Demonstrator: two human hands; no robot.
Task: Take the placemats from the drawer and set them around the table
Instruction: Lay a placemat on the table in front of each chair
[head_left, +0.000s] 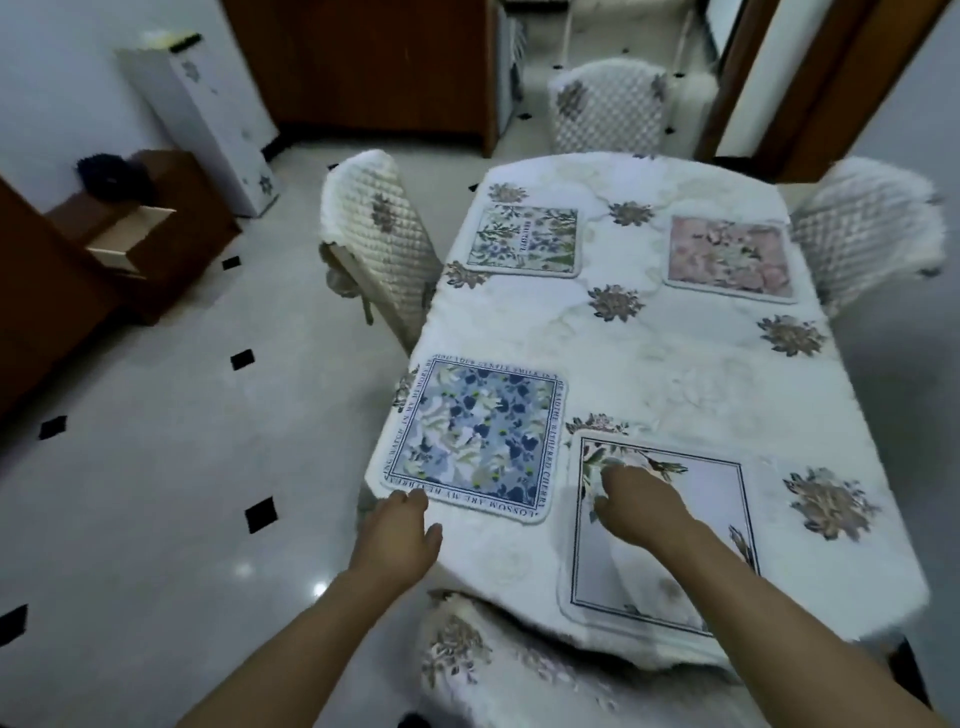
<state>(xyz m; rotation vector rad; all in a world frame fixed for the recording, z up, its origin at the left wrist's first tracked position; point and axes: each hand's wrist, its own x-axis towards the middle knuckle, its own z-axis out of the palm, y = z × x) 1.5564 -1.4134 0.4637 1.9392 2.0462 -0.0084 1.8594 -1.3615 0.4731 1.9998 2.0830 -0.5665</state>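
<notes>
Four square floral placemats lie flat on the bench. The right hand presses the near-right one, fingers loosely spread; the left hand hovers half-curled, empty.

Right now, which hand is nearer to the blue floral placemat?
Left. The left hand sits at the near edge of the blue floral placemat, by its left corner. The right hand rests flat on the neighbouring white bordered placemat, to its right.

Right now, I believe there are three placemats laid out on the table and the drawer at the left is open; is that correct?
Not quite: the head view shows four placemats on the table, not three: green-floral, pink, blue-floral, and one under the right hand. The drawer is indeed open.
</notes>
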